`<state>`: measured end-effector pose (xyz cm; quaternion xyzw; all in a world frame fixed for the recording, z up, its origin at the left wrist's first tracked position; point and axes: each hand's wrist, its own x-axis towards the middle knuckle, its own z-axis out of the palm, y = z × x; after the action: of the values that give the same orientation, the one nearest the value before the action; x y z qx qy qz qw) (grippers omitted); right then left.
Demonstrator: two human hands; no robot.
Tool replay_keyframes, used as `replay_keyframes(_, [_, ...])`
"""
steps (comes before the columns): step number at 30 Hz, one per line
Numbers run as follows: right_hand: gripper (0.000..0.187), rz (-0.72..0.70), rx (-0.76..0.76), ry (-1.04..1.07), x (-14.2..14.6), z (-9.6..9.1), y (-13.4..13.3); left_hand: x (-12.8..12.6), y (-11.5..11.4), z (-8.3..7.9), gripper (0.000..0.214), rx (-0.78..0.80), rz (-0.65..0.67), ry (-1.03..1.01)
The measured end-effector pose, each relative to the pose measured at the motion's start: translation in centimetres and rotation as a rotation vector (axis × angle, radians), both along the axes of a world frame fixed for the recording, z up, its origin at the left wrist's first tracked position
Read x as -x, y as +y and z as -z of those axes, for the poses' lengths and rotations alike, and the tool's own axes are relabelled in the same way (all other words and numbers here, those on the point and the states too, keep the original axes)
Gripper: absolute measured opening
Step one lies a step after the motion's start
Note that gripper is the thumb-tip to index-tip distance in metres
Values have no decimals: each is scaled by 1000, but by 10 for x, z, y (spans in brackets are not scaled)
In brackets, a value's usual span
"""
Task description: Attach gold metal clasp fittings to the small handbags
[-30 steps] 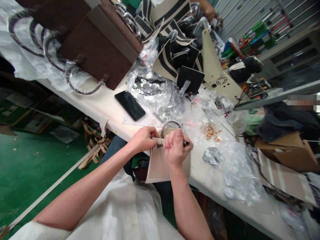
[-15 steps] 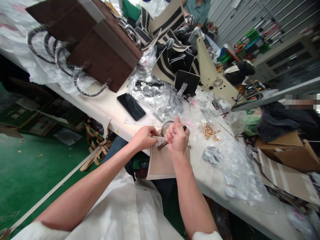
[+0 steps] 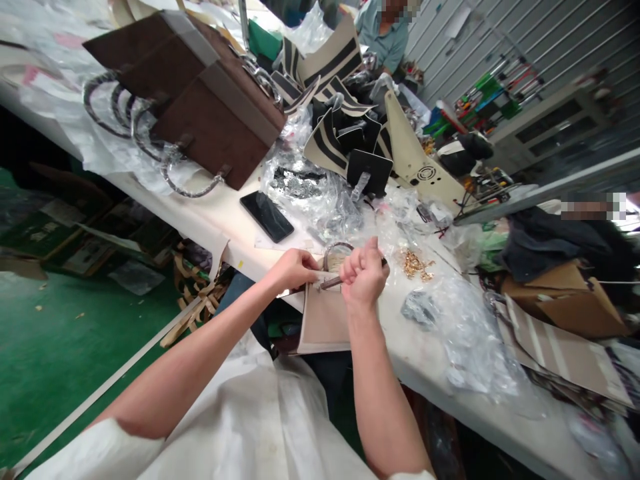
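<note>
Forearms (image 3: 210, 353) of the person both reach forward: the left one crosses at a slant from the lower left, and the right one rises almost straight, with its wrist below the fist. The left hand (image 3: 296, 268) is low and almost closed; its thumb and fingers pinch the upper edge of a beige bag (image 3: 325, 321). This bag lies just below and between the two hands, over the border of the table (image 3: 230, 217), and its round handle (image 3: 340, 247) stands just beyond them. The right hand (image 3: 366, 275) is clenched in a fist, with the thumb pointing away from the body. It grasps a slim dark object, mostly covered by the fingers. From the fist towards the left hand extends a narrow brownish piece (image 3: 331, 283); whether it belongs to the grasped object or to the bag, I cannot tell. Beyond the left hand, a black phone (image 3: 267, 217) lies near. To the right of the right hand there are small gold-coloured pieces (image 3: 416, 265), and farther right, crumpled clear plastic (image 3: 470, 333).
</note>
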<state>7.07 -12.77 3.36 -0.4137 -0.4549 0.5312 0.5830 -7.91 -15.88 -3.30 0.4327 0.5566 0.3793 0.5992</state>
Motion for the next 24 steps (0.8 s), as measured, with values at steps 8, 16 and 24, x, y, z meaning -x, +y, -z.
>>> replay_keyframes(8, [71,51,-182,-129,13,24,-30,-7,-5,11,14,-153,-72,90])
replay_keyframes(16, [79,-28,17,-61,9,-3,14,-5,-15,20,26,-177,-66,69])
replay_keyframes(24, [79,-44,176,-119,20,5,41,-14,-14,19,32,-139,-108,115])
